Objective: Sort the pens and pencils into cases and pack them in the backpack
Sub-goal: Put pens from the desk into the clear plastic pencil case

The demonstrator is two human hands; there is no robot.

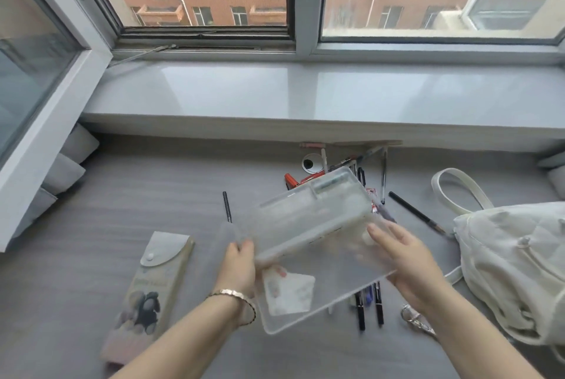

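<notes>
Your left hand (pixel 240 262) grips the open clear case (pixel 308 225) at its left edge; your right hand (pixel 406 259) clasps its right side. The backpack (pixel 513 271) lies right.

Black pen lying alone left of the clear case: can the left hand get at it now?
Probably not yet: the black pen lies in the open just beyond the left hand, but that hand grips the clear case.

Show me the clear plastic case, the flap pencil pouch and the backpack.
clear plastic case (pixel 305 215): head view, upper tray.
flap pencil pouch (pixel 166 247): head view, grey flap.
backpack (pixel 513 256): head view, front fabric.
</notes>
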